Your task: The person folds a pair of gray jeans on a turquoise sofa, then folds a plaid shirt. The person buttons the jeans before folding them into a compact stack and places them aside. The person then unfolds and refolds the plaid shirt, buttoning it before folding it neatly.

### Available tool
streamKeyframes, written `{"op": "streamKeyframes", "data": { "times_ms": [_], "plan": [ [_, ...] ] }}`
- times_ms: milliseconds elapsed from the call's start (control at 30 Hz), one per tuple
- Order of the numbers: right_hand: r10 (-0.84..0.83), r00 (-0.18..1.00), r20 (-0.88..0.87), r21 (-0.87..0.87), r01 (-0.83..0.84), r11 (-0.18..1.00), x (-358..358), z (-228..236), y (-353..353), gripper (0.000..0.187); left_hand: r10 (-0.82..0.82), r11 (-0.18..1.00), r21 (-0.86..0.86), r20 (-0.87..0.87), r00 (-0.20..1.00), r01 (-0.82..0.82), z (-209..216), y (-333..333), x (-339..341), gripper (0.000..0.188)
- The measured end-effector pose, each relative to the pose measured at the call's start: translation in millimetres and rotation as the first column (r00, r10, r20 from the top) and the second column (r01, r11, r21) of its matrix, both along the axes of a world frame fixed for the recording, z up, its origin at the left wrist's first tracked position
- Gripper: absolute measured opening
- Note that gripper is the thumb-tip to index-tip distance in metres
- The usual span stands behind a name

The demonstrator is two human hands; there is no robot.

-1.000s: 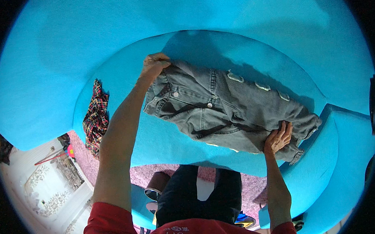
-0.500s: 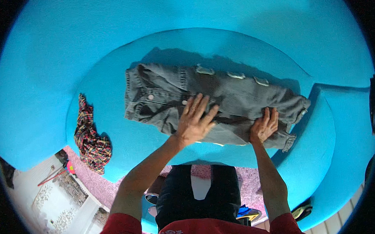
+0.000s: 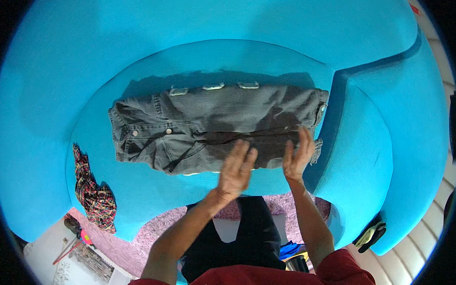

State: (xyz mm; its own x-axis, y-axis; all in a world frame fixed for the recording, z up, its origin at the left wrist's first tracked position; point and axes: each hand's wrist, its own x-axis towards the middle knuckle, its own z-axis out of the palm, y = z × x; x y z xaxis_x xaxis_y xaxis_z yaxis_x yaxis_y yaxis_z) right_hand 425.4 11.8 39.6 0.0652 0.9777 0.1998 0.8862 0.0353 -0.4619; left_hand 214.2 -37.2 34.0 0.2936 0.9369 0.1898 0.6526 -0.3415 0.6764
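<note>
The left hand and right hand, both flat on the grey jeans a moment ago, now seem lifted over the near edge, fingers extended and gripping nothing, so the jeans lie unheld, spread lengthwise across the blue sofa.

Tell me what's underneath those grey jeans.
The grey jeans lie on a blue sofa seat, which shows beyond their edges. The part directly beneath is covered, so whether anything else lies there cannot be seen.
</note>
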Motion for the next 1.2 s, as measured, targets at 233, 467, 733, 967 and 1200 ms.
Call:
{"op": "streamKeyframes", "data": {
  "times_ms": [233,467,733,967,1200],
  "plan": [
    [-0.755,0.289,-0.588,-0.686,0.316,0.655,110.1,-16.2,-58.4,0.071,-0.18,0.954,-0.217,0.136,0.974,0.207,-3.7,9.4,121.8,0.067],
    [-0.734,0.221,-0.642,-0.738,0.083,0.67,132.4,-45.9,-37.2,0.087,-0.262,0.921,-0.322,-0.096,0.96,0.219,-8.0,15.4,129.7,0.081],
    [-0.607,0.612,-0.508,-0.792,-0.054,0.608,144.9,-17.1,39.3,0.116,-0.003,0.993,-0.112,-0.231,0.973,-0.024,-27.6,-1.8,170.8,0.068],
    [-0.581,0.688,-0.434,-0.826,-0.046,0.562,128.2,-15.9,100.6,0.106,0.183,0.983,0.037,-0.311,0.933,-0.181,-49.2,3.8,185.7,0.047],
    [-0.547,0.607,-0.577,-0.777,-0.202,0.596,135.0,-11.5,102.9,0.045,0.284,0.959,0.053,-0.131,0.95,-0.279,-47.2,13.5,181.3,0.042]
  ]
}}
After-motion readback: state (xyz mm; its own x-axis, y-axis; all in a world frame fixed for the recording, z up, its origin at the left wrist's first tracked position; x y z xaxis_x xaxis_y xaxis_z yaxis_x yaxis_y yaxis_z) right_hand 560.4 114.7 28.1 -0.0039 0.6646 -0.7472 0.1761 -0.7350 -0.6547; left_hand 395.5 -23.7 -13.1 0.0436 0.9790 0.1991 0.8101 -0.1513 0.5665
